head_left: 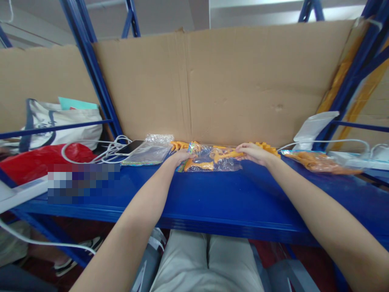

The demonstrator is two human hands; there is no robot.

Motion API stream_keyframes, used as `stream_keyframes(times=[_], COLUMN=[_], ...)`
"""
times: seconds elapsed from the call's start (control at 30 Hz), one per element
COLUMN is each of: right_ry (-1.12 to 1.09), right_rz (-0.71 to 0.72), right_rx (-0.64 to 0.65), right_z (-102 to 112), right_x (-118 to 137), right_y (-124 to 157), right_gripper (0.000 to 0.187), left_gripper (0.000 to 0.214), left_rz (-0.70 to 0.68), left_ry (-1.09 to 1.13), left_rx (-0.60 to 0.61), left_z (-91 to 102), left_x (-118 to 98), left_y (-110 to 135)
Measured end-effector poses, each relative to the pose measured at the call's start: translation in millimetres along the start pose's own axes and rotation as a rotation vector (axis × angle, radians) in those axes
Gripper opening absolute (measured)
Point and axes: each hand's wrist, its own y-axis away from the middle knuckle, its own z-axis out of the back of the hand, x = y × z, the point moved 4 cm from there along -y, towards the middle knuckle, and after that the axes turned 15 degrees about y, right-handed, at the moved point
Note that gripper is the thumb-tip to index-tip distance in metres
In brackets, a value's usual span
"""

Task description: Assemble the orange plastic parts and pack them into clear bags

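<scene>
A clear plastic bag (226, 165) with orange pieces (199, 165) inside lies on the blue shelf, between my two hands. My left hand (181, 155) is closed on the bag's left end, by its colourful printed edge. In the fingers of my right hand (251, 152) is a long orange plastic piece (230, 155), at the bag's right end. It cannot be made out how much of this piece is inside the bag. Beyond my left hand lie more loose orange pieces (178, 145). A stack of ridged orange pieces (266, 148) sits just behind my right hand.
Flat clear bags (147, 156) and a phone (131, 147) lie at the left, beside white cables (114, 147) and a red bag (60, 157). A filled bag of orange parts (316, 161) is at the right. Cardboard (237, 85) walls the back; blue posts (91, 65) frame the shelf (209, 198).
</scene>
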Motion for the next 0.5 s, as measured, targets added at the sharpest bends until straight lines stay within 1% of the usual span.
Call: stream_keyframes(times=[0.17,0.37,0.5], right_ry=[-0.092,-0.163,-0.238], right_rz=[0.034,-0.042,-0.128], right_rx=[0.115,0.152,0.191], right_z=[-15,-39,-46], right_x=[-5,-13,-13], right_y=[-5,-8,-4], right_gripper=[0.010,0.009,0.010], left_gripper=[0.010,0.019,0.024], left_rz=[-0.032,0.035,0.058], left_ry=[-0.014,0.012,0.021], left_rx=[0.079,0.130,0.133], left_z=[-4.8,-7.9,-7.8], left_x=[-3,-4,-4], left_y=[3,9,9])
